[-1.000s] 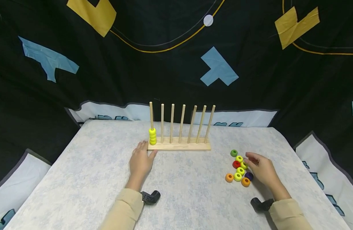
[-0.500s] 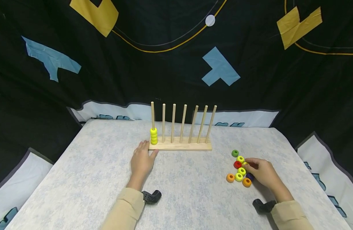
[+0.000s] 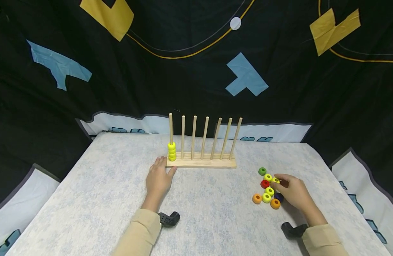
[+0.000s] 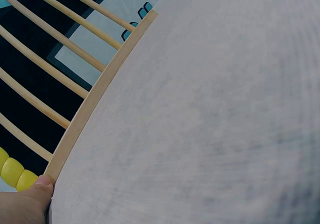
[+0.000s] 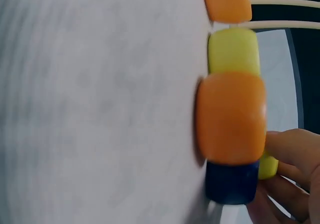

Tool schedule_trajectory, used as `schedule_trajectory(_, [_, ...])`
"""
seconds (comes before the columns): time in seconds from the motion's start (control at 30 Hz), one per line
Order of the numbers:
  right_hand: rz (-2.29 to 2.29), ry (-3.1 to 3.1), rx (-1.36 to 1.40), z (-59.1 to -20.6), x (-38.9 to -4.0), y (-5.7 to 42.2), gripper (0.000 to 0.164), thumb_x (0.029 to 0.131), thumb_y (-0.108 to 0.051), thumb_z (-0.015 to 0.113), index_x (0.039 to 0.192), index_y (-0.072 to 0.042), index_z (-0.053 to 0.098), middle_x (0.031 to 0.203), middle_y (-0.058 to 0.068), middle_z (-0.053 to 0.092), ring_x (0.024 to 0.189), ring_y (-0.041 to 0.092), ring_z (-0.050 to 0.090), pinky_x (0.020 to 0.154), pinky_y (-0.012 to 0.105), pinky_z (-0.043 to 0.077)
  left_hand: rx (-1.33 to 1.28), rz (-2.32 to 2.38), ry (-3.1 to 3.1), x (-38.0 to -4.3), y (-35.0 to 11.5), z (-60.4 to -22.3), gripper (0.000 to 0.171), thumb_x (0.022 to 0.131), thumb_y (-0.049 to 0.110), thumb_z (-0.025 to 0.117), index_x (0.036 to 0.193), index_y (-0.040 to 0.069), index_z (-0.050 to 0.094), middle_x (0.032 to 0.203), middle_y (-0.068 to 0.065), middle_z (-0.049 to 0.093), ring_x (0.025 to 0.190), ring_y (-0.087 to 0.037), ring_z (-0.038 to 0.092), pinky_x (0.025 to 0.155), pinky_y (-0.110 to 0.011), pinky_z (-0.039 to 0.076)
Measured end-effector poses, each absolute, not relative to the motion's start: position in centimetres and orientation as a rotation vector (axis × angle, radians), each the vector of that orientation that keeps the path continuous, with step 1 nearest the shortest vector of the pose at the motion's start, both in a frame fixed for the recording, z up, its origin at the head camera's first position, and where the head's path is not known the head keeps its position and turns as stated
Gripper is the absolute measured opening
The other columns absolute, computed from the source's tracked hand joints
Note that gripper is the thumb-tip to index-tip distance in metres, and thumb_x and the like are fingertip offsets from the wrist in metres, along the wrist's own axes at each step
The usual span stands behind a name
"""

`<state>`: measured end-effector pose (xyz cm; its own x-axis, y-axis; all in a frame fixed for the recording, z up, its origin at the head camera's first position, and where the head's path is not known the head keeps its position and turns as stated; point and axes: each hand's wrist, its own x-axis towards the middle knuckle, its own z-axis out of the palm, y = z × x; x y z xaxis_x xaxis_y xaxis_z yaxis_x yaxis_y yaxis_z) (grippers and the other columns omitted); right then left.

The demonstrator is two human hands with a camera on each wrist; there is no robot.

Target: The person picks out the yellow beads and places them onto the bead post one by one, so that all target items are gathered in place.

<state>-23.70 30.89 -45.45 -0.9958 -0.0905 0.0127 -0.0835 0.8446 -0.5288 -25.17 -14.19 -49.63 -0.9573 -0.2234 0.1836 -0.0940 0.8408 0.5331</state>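
Note:
A wooden bead stand [image 3: 201,163] with several upright pegs is at the table's far middle. Several yellow beads [image 3: 172,152] are stacked on its leftmost peg. My left hand [image 3: 158,179] grips the stand's left front corner, its thumb against the front edge; the far fingertips are partly hidden. To the right, my right hand [image 3: 293,190] pinches a yellow bead [image 5: 269,166] between thumb and fingers, at the edge of a loose group. Around it are a red bead [image 3: 265,184], a green bead [image 3: 262,171], a dark purple bead [image 3: 279,197] and other yellow beads.
Two orange beads, one a left orange bead [image 3: 256,198] and one a front orange bead [image 3: 275,203], mark the group's near side. Behind the pale table [image 3: 209,213] hangs a black cloth [image 3: 170,85] with coloured patches. Wrist cameras jut inward from both sleeves.
The right hand's thumb and fingers have closed on a yellow bead and moved it slightly away from the beads near it. The left hand stays at the stand's corner.

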Motion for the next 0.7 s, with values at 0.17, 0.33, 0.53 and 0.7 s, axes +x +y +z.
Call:
schedule_trajectory(0.17, [-0.925, 3.081, -0.162, -44.9, -23.8, 30.0, 0.044, 0.096, -0.027, 0.067, 0.131, -0.002, 0.062, 0.122, 0.021, 0.066, 0.105, 0.033, 0.063, 0.09, 0.052, 0.056, 0.241, -0.797, -2.783, -25.1, -14.2, -49.5, 0.07, 0.097, 0.045, 0.06, 0.147, -0.001, 0.043, 0.155, -0.019, 0.042, 0.147, -0.037, 0.034, 0.118, -0.056, 0.032])
schedule_trajectory(0.33, [-1.013, 3.071, -0.166, -44.0, -23.7, 28.6, 0.045, 0.095, -0.028, 0.068, 0.132, -0.003, 0.061, 0.126, 0.021, 0.065, 0.11, 0.036, 0.064, 0.091, 0.051, 0.057, 0.238, -0.794, -2.788, -25.1, -14.2, -49.5, 0.07, 0.097, 0.045, 0.061, 0.147, -0.001, 0.043, 0.155, -0.019, 0.042, 0.147, -0.038, 0.034, 0.118, -0.056, 0.032])
schedule_trajectory(0.53, [-1.105, 3.035, -0.27, -43.3, -24.0, 26.4, 0.043, 0.093, -0.025, 0.071, 0.131, -0.005, 0.063, 0.126, 0.017, 0.066, 0.109, 0.034, 0.067, 0.09, 0.047, 0.059, 0.24, -0.8, -2.781, -25.1, -14.2, -49.5, 0.07, 0.097, 0.045, 0.061, 0.147, -0.001, 0.044, 0.154, -0.019, 0.043, 0.147, -0.037, 0.034, 0.118, -0.056, 0.032])
schedule_trajectory(0.7, [-1.162, 2.997, -0.397, -42.9, -24.2, 23.8, 0.041, 0.092, -0.025, 0.072, 0.129, -0.008, 0.065, 0.125, 0.013, 0.069, 0.108, 0.029, 0.069, 0.089, 0.045, 0.059, 0.246, -0.799, -2.78, -25.2, -14.2, -49.6, 0.069, 0.097, 0.045, 0.061, 0.147, 0.0, 0.044, 0.154, -0.018, 0.043, 0.147, -0.036, 0.035, 0.118, -0.056, 0.032])
